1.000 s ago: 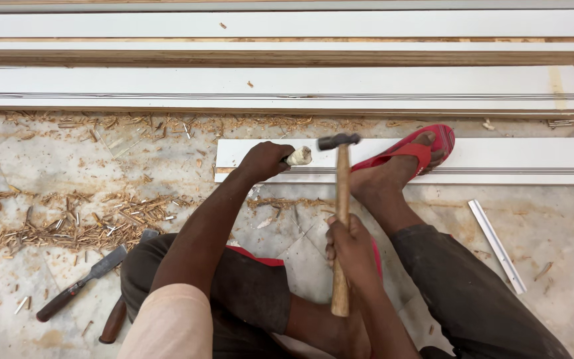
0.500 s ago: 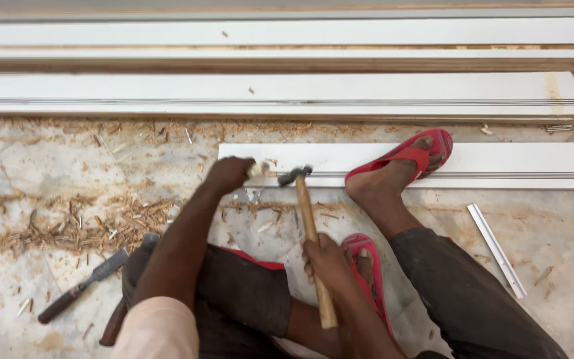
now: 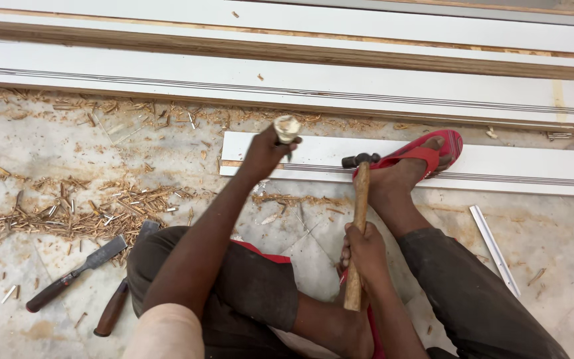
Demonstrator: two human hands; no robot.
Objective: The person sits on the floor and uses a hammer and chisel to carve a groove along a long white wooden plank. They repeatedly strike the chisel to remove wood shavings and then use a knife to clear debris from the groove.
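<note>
Fingers of the left hand [image 3: 260,154] are wrapping tight around a chisel with a pale, mushroomed wooden handle end [image 3: 287,127], holding it upright over the left end of the short white grooved board [image 3: 533,169] lying on the stone floor [image 3: 34,146]. Right hand [image 3: 365,249] fingers are closing around the wooden handle of a dark-headed hammer [image 3: 360,199], its head hanging just right of the chisel, not touching it. A foot in a red sandal [image 3: 426,153] is pressing on that board. Floor room is opening up right of the knee, apart from a thin white strip [image 3: 494,249]. Wood shavings [image 3: 88,213] are crowding the left side, beside a spare dark-handled flat chisel [image 3: 78,272]. Long white boards [image 3: 267,83] are running along the far edge.
</note>
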